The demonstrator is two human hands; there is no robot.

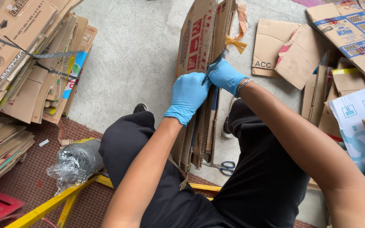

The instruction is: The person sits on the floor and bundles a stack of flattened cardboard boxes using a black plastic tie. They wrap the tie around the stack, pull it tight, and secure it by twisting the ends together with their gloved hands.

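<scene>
A stack of flattened brown cardboard boxes [201, 38] stands on edge between my knees. My left hand [187, 96], in a blue glove, grips the near edge of the stack. My right hand [224, 76], also blue-gloved and with a bead bracelet at the wrist, pinches a thin dark strap or tool [216, 61] against the same edge. A strip of yellowish tape [236, 42] hangs off the stack's far side.
A strapped bundle of flattened cartons [26, 63] lies at the left. Loose cardboard pieces and printed boxes [343, 55] cover the right. Blue-handled scissors [224, 167] lie on the floor near my leg. A clear plastic bag [74, 162] rests by a yellow metal frame [64, 198].
</scene>
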